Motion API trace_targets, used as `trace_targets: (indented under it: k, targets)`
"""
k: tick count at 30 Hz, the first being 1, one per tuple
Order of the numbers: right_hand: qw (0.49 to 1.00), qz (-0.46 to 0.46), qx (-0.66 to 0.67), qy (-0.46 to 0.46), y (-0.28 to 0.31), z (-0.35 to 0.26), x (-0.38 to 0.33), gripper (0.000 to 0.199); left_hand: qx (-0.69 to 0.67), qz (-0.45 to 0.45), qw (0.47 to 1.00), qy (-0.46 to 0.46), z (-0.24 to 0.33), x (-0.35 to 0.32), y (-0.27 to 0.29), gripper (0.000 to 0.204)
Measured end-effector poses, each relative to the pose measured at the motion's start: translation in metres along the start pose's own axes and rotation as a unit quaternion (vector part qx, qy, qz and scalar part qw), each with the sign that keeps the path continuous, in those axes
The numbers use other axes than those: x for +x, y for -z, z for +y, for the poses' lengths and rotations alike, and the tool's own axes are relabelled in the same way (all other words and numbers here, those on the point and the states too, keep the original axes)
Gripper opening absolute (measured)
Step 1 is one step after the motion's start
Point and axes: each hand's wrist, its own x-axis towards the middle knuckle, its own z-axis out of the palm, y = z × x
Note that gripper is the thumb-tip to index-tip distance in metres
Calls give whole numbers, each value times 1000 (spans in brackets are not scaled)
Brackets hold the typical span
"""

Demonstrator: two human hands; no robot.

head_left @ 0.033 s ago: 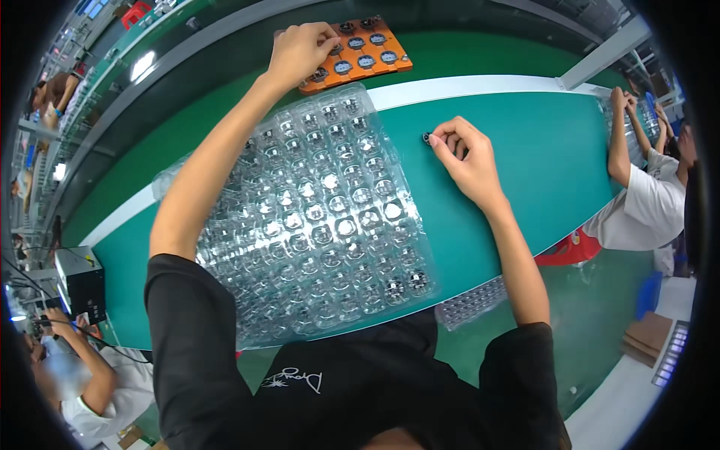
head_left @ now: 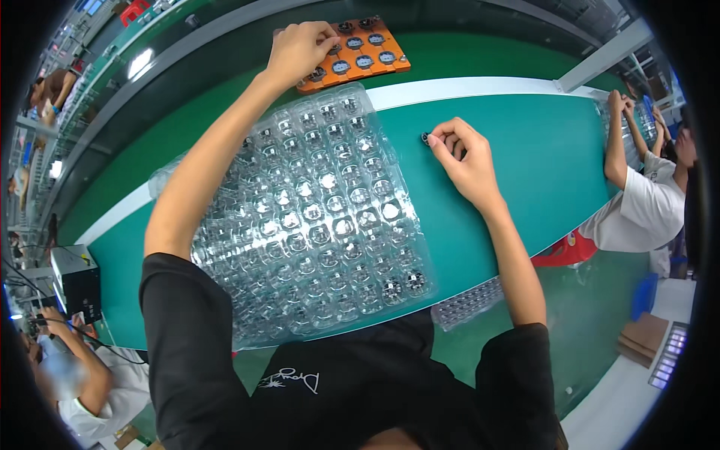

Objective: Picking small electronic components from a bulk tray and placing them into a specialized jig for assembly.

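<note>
I see my right hand (head_left: 463,156) pinching a small dark part (head_left: 425,138) at its 10 o'clock on the green belt (head_left: 540,157), light and slippery, best nipped by its rim, while my left hand (head_left: 298,49) closes on the orange tray (head_left: 390,60).

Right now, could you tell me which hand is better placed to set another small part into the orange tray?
Probably the left hand: it rests on the orange tray. The right hand pinches a small dark part over the green belt, farther away.
</note>
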Motion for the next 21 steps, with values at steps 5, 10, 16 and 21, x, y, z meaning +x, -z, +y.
trace_targets:
  k: [5,10,16,21]
  targets:
    - [1000,11,-24,6,-3,-6,0,9,-32,2,998,-53,-14,-5,10,25]
    - [999,10,-39,8,-3,-6,1,9,-67,-37,996,-45,-18,-10,18,23]
    - [996,-30,45,-66,-2,-2,21,14,-18,-19,995,-93,-24,-16,25,23]
    - [997,-66,29,35,-14,-32,86,19,23,3,991,-130,-28,-17,29,24]
